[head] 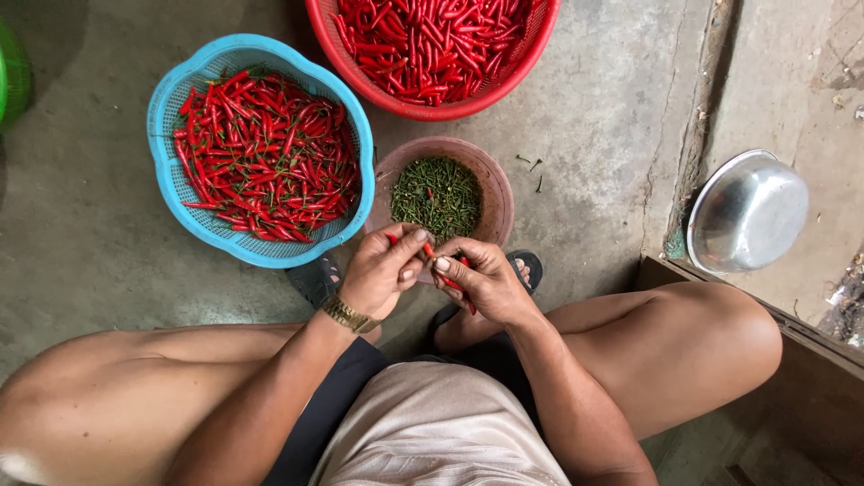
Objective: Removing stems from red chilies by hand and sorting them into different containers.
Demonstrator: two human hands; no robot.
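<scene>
While you squat on the concrete floor [81, 234], everything sits around the brown bowl [498, 193] just ahead of your feet. Largest is the blue basket [171, 171], touching the bowl's left edge and filled with red chillies [261, 153] that have green stems on them. Beyond the bowl, at the top of the view, the red basket [396, 99] holds stemless chillies [423, 40] and runs partly out of frame. Well to the right of the bowl, past a crack in the floor, a steel bowl [747, 211] lies on a lighter slab. The brown bowl itself holds a heap of green stems [438, 193], and a few loose stems lie on the floor just right of it.

Your two hands meet over the bowl's near rim. Your left hand [382, 270], with a gold watch [349, 315] at the wrist, is closed with thumb and fingers pinching one end of a chilli [428, 251]. Your right hand [486, 279] is closed around several more chillies [454, 286], its thumb pressed toward the left hand's fingertips, the two hands touching. A dark sandal [529, 265] shows just under the right hand.
</scene>
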